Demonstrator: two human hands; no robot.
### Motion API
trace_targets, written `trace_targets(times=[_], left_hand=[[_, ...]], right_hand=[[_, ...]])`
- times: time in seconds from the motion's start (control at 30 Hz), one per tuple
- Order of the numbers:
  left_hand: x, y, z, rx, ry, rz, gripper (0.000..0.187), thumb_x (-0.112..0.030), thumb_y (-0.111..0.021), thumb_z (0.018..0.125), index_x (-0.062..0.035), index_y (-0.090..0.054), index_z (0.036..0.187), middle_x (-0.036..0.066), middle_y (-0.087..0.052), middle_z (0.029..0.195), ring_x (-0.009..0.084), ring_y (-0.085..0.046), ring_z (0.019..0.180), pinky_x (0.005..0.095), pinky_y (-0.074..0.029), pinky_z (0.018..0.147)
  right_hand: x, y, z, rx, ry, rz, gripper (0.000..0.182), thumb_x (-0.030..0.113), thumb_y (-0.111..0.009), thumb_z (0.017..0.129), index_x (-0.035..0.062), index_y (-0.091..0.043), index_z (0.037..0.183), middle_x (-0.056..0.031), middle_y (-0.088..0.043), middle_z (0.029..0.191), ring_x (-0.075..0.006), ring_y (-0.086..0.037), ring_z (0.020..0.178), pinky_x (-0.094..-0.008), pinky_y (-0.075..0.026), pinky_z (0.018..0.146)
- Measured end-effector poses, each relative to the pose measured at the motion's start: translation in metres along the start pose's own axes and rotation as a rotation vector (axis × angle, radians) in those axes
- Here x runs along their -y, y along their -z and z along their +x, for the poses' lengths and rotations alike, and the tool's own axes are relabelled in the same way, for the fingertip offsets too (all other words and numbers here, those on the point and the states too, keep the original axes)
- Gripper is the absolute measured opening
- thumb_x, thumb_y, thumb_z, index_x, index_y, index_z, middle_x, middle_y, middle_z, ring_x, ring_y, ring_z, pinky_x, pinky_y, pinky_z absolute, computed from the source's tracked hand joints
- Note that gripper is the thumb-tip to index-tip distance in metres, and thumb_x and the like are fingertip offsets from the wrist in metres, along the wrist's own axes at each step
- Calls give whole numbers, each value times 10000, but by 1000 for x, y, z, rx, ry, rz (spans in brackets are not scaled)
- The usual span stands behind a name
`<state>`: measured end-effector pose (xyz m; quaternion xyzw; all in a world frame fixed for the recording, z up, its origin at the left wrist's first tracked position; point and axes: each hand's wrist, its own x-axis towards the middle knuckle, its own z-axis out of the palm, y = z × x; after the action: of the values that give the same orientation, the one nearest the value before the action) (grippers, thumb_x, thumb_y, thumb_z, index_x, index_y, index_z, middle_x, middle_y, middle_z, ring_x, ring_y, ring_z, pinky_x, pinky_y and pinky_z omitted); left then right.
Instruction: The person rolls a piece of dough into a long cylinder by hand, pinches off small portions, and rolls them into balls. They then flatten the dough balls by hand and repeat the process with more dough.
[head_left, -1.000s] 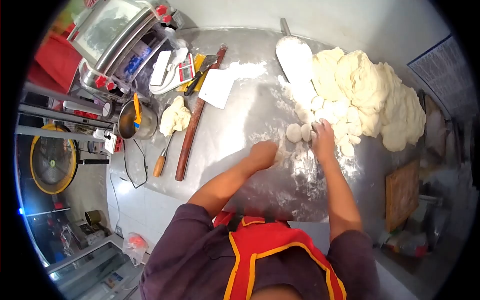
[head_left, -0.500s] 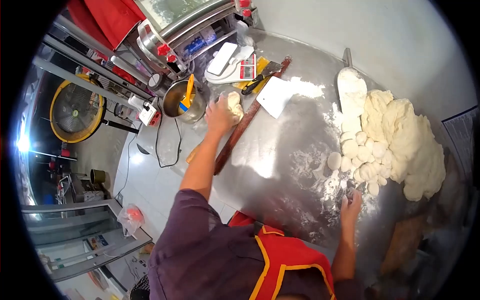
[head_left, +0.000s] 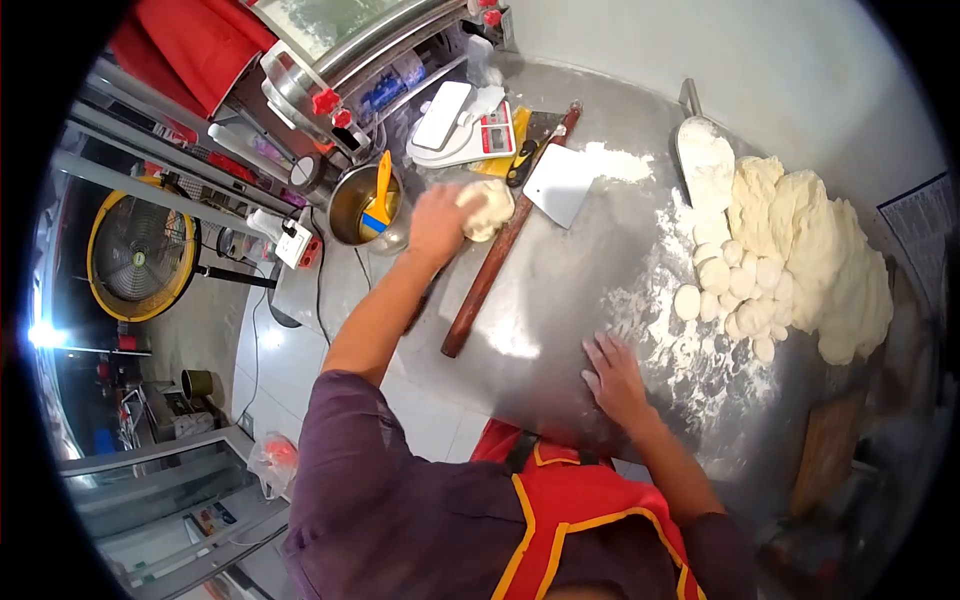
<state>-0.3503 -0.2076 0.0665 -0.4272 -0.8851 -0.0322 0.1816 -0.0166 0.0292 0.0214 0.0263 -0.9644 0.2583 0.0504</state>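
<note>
My left hand [head_left: 440, 222] is around the near-left side of a pale dough piece [head_left: 487, 210], between the metal pot [head_left: 352, 205] and the long red-brown rolling pin [head_left: 487, 280]. Its fingertips press on the dough. Low over the steel table [head_left: 540, 370], my right hand [head_left: 614, 378] has its fingers apart and holds nothing. To its right lie scattered flour [head_left: 690, 370] and several small round dough pieces [head_left: 740, 290], beside a large dough mass [head_left: 810, 250]. A white scraper [head_left: 560, 184] touches the rolling pin. The metal scoop with flour [head_left: 706, 160] rests above the small pieces.
A white scale [head_left: 465, 135] with a phone on it stands at the table's far left, near a black-handled tool [head_left: 521, 163]. An orange brush [head_left: 382, 190] leans inside the pot. A yellow-rimmed fan [head_left: 140, 255] stands left, and a board [head_left: 828, 450] lies at right.
My right hand has moved left, away from the small dough pieces and flour, and its fingers have spread. My left hand and the dough under it have shifted slightly right.
</note>
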Motion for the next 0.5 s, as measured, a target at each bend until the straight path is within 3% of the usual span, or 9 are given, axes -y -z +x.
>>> trace_targets(times=[0.1,0.13,0.2,0.23,0.27,0.33,0.4,0.43,0.5], left_hand=[[16,12,6,-118,488,-566,436,-105,-719,713,-220,-666,1130,69,-629,1014,332,-601,950,433,-496,817],[13,23,11,-137,555,-648,425,-35,-689,761,-123,-640,1174,88,-678,1025,297,-656,922,386,-513,823],[-4,51,19,-91,810,-1282,382,-33,-674,810,-52,-613,1187,103,-680,1051,245,-670,924,353,-532,809],[-16,63,20,-47,934,-1604,366,-32,-666,835,-16,-599,1194,110,-681,1065,220,-678,925,337,-542,802],[-30,71,15,71,943,-1826,356,-31,-639,877,36,-564,1218,125,-667,1105,172,-678,914,315,-561,799],[-71,75,4,340,902,-1954,387,-47,-643,875,14,-553,1247,121,-666,1097,208,-682,895,345,-571,792],[-122,42,-11,764,1105,-2005,427,-95,-649,888,15,-524,1282,123,-646,1130,215,-669,938,350,-565,807],[-153,58,-14,837,842,-2313,475,-138,-659,891,12,-494,1310,123,-626,1169,214,-652,989,338,-557,822],[-208,34,-30,964,733,-2340,481,-146,-619,911,7,-463,1340,117,-598,1215,192,-629,1029,324,-540,855]], right_hand=[[-10,-7,11,-63,-54,35,541,141,-655,839,32,-469,1335,-203,-487,1318,-383,-458,1208,-460,-364,1042],[-14,-9,15,-100,-119,88,542,144,-653,846,28,-463,1340,-211,-494,1305,-383,-464,1200,-455,-368,1039],[-12,-4,23,-134,-216,147,512,186,-605,912,3,-433,1357,-215,-506,1305,-344,-486,1194,-428,-394,1013],[-7,4,31,-125,-343,383,506,202,-595,922,11,-431,1361,-211,-501,1317,-337,-496,1191,-425,-413,998],[2,12,40,-122,-475,619,501,217,-584,932,20,-429,1365,-206,-497,1329,-329,-505,1189,-422,-431,983],[14,31,53,-199,-734,1148,474,263,-550,955,32,-441,1355,-187,-518,1313,-300,-539,1155,-406,-465,949],[15,49,64,-349,-940,1739,448,324,-503,984,37,-469,1327,-159,-568,1256,-257,-586,1094,-379,-495,910],[8,52,64,-373,-949,1781,428,334,-488,989,39,-490,1298,-143,-590,1216,-247,-600,1069,-369,-498,906],[-6,59,52,-411,-971,1866,402,356,-457,999,43,-532,1240,-113,-632,1136,-228,-627,1018,-347,-502,897]])
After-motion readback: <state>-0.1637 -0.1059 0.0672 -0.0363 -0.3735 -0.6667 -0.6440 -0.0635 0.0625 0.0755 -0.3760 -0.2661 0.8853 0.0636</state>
